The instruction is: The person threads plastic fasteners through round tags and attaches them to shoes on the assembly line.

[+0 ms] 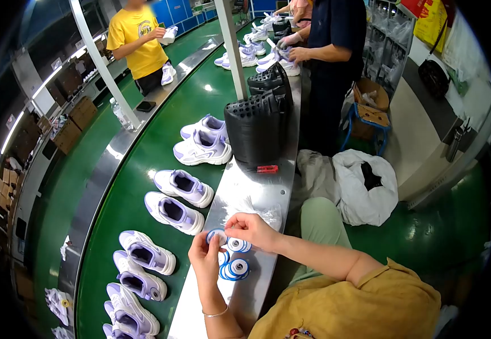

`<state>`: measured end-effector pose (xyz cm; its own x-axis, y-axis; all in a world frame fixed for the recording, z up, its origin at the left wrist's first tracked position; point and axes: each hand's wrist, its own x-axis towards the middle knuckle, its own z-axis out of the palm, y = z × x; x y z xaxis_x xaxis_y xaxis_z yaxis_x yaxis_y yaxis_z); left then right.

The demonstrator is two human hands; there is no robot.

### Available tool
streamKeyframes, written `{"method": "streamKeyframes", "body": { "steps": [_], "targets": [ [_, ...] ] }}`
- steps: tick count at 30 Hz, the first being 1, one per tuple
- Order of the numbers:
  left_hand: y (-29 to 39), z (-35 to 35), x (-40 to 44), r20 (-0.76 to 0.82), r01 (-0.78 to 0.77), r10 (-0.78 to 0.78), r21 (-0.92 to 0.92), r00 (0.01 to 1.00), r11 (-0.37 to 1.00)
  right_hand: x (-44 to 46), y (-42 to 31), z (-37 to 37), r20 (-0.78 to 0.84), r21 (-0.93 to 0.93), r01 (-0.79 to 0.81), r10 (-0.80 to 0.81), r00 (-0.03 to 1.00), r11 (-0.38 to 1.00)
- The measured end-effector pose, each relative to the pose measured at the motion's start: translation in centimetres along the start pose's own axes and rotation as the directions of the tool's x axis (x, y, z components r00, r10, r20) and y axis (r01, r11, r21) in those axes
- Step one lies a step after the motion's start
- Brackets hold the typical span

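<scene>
My left hand [204, 255] pinches a round blue-rimmed white tag [217, 234] between thumb and fingers above the metal ledge. Close beside it, my right hand [252, 230] has its fingertips pressed together at the tag's edge; anything between them is too small to make out. Under my hands lie stacks of similar round tags [238, 268] with dark centre marks. A bunch of thin white plastic strands [250, 208] spreads on the ledge just beyond my right hand.
White-and-lilac sneakers [174, 211] line the green conveyor [138, 209] to the left. Black perforated bins [252, 130] and a red object [267, 169] occupy the metal ledge [276, 183]. Co-workers [336, 56] handle shoes farther along. A white sack [364, 192] sits on the floor.
</scene>
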<state>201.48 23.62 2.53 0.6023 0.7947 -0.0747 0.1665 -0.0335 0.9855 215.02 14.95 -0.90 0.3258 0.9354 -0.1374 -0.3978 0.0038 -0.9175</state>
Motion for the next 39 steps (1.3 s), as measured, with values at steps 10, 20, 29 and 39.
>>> {"method": "streamKeyframes", "body": {
  "steps": [10, 20, 29, 39],
  "targets": [
    [0.5, 0.9, 1.0, -0.027, -0.015, 0.012, -0.131, 1.000, 0.991, 0.8, 1.0, 0.0, -0.101, 0.092, 0.011, -0.002, 0.995, 0.996],
    [0.7, 1.0, 1.2, 0.037, 0.025, -0.025, -0.005, 0.999, 1.000, 0.9, 0.3, -0.6, -0.055, 0.044, 0.034, -0.031, 0.998, 0.998],
    [0.4, 1.6, 1.6, -0.011, 0.073, -0.074, -0.090, 0.997, 0.993, 0.9, -0.6, -1.5, -0.130, 0.023, -0.004, 0.007, 0.992, 1.000],
    [0.4, 2.0, 2.3, -0.049, 0.031, -0.036, -0.097, 0.998, 0.995, 1.9, -0.1, -1.7, -0.071, 0.105, 0.028, -0.021, 0.997, 0.994]
  ]
}}
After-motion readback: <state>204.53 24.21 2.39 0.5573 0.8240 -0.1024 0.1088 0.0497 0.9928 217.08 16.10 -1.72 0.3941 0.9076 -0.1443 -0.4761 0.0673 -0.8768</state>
